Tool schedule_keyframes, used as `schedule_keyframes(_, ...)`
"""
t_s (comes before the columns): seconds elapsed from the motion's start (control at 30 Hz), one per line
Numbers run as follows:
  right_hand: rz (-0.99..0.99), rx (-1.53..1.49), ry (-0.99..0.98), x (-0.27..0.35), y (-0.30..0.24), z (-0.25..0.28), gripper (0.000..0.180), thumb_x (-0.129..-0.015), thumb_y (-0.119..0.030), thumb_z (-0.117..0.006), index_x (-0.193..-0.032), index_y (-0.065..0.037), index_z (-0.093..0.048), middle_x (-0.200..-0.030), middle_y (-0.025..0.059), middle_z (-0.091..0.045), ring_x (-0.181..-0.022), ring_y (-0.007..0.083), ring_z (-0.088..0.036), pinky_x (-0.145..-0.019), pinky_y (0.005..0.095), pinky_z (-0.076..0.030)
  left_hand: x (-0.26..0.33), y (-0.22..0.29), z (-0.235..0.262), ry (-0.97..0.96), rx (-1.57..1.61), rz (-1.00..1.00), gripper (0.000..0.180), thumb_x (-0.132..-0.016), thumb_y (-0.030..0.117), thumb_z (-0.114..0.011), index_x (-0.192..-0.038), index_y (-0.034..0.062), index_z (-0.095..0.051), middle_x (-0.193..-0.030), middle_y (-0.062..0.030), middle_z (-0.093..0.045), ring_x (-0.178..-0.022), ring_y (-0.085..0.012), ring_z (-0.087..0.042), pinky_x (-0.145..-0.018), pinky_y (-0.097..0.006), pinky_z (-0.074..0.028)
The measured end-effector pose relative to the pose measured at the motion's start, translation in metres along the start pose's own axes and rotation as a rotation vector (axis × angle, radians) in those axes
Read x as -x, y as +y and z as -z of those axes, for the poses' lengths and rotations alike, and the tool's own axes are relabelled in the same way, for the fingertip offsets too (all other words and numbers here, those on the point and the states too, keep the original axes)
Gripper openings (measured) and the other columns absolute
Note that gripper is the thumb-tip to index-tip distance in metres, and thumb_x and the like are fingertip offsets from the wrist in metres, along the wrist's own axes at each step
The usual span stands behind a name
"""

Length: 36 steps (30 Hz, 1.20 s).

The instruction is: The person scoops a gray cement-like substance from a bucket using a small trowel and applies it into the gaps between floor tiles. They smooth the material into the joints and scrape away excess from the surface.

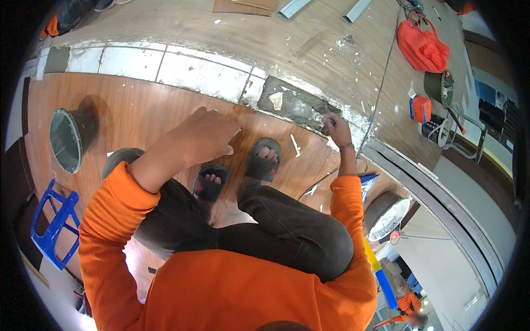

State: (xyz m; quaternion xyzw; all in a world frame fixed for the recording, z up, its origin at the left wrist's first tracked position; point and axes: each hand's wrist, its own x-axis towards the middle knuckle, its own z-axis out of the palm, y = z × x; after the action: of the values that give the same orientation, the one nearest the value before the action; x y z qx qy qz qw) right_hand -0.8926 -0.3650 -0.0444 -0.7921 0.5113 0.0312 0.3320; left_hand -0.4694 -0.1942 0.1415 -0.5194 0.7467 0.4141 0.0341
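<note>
My right hand (336,128) is closed round the handle of a trowel (316,116). The trowel's blade lies low over a patch of wet grey mortar (291,106), set in a strip of white tiles (207,65). A pale broken chip (276,100) sits on the mortar's left part. My left hand (207,134) hangs over the wood-look floor in front of my knee, thumb apart from the loosely bent fingers. Nothing shows in it, though its palm side is hidden.
A dark bucket (67,139) stands at left, near a blue plastic stool (54,223). To the right are a white-crusted bucket (386,216) and a metal door track (430,185). A red bag (422,47) and an orange box (420,109) lie far right. A cable (381,94) crosses the floor.
</note>
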Motion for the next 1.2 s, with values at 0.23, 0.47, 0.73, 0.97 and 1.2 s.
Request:
schedule_keyframes(0.23,-0.120,0.040,0.042,0.044,0.058,0.011,0.030,-0.095,-0.030,-0.069,-0.113,-0.006,-0.072,-0.101,0.0165,-0.075,-0.094,0.0325,-0.073,-0.083,0.0386,-0.056,-0.014,0.009,0.006,-0.117,0.025,-0.002,0.037,-0.087,0.029,-0.074,-0.109,0.0004,-0.064,-0.095,-0.0193,-0.070,-0.097,-0.0391,-0.067,-0.090,-0.050,-0.049)
schedule_keyframes(0.47,-0.214,0.138,0.072,0.063,0.063,0.047,0.029,-0.094,-0.034,-0.069,-0.108,-0.009,-0.073,-0.099,0.0193,-0.073,-0.092,0.0377,-0.071,-0.079,0.0428,-0.055,-0.013,0.004,0.000,-0.040,0.000,-0.038,0.036,-0.087,0.028,-0.075,-0.110,0.0017,-0.064,-0.095,-0.0183,-0.070,-0.097,-0.0389,-0.067,-0.090,-0.049,-0.049)
schedule_keyframes(0.73,-0.278,0.196,0.117,0.090,0.088,0.038,0.023,-0.097,-0.025,-0.069,-0.109,-0.007,-0.073,-0.096,0.0178,-0.075,-0.089,0.0293,-0.074,-0.079,0.0367,-0.055,-0.022,0.009,0.006,-0.106,0.028,-0.040,0.035,-0.087,0.027,-0.074,-0.110,0.0024,-0.064,-0.092,-0.0183,-0.069,-0.095,-0.0375,-0.067,-0.089,-0.048,-0.049)
schedule_keyframes(0.97,-0.154,-0.246,0.092,0.043,0.028,0.001,0.027,-0.097,-0.026,-0.068,-0.110,-0.003,-0.073,-0.101,0.0156,-0.074,-0.092,0.0264,-0.071,-0.084,0.0353,-0.054,-0.029,0.014,0.005,-0.126,0.008,-0.033,0.035,-0.088,0.026,-0.073,-0.111,0.0014,-0.066,-0.096,-0.0182,-0.070,-0.099,-0.0372,-0.067,-0.090,-0.048,-0.048)
schedule_keyframes(1.2,-0.143,-0.195,0.032,0.045,0.064,-0.015,0.028,-0.096,-0.026,-0.068,-0.111,-0.004,-0.071,-0.102,0.0175,-0.074,-0.097,0.0282,-0.072,-0.086,0.0369,-0.054,-0.021,0.001,-0.001,-0.063,-0.021,-0.052,0.035,-0.088,0.028,-0.074,-0.108,0.0017,-0.065,-0.097,-0.0182,-0.070,-0.098,-0.0370,-0.067,-0.088,-0.048,-0.050)
